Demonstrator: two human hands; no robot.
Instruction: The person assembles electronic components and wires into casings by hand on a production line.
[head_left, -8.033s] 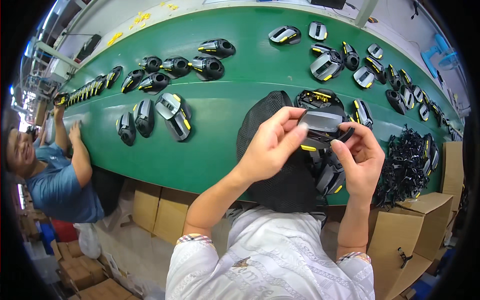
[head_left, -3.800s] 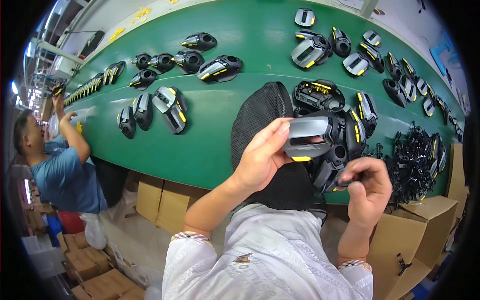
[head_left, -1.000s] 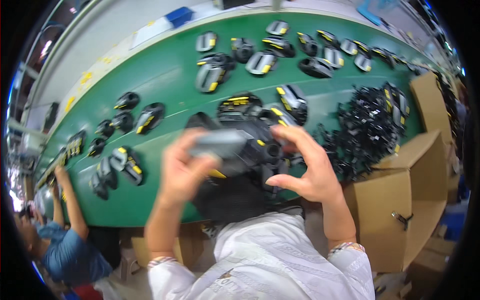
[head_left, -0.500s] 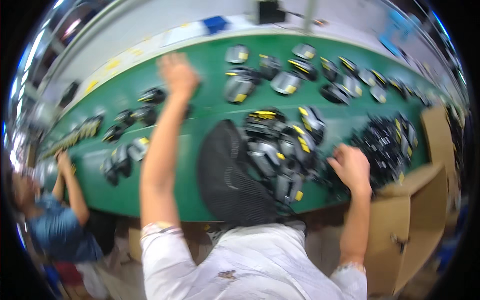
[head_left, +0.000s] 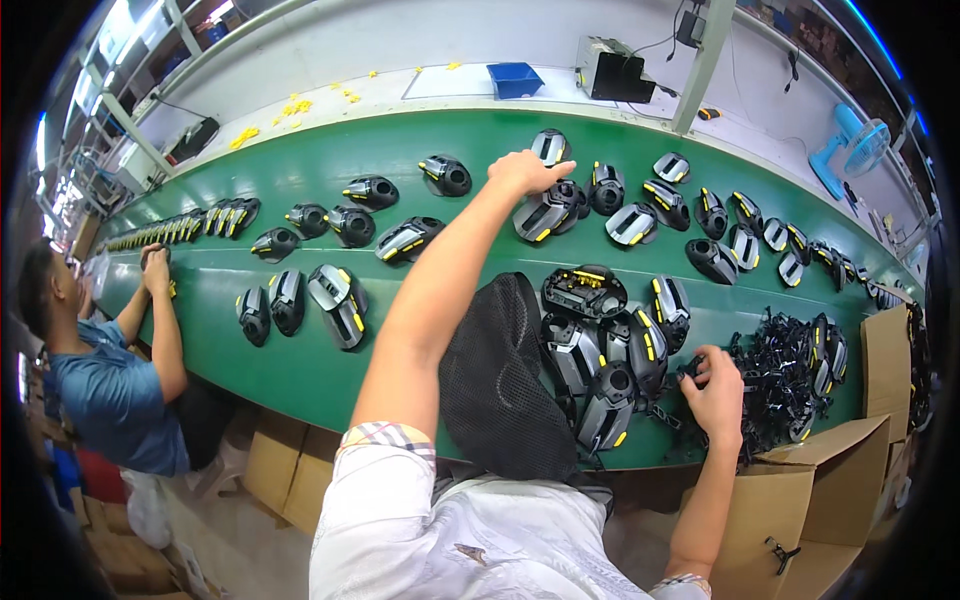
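My left hand (head_left: 524, 174) reaches across the green bench with its fingers stretched out, just over a black-and-silver plastic shell (head_left: 545, 216) with yellow trim. A similar shell (head_left: 549, 143) sits just behind the fingers. My right hand (head_left: 716, 392) is low on the right, its thumb and fingers closed on a small black plastic part (head_left: 692, 368). Beside it lies a heap of small black plastic parts (head_left: 770, 365). Between my arms, more shells are piled; one shell (head_left: 585, 292) lies with its hollow inside facing up.
A black mesh chair back (head_left: 505, 385) stands before me at the green bench (head_left: 215, 340). Open cardboard boxes (head_left: 765, 510) are at lower right. Rows of shells extend both ways. A person (head_left: 110, 390) works at left. A blue tray (head_left: 515, 80) and blue fan (head_left: 848, 140) are behind.
My left hand has moved right along the far shells, from left of them to over one. My right hand's fingers have closed at the heap's edge. The whole view has shifted.
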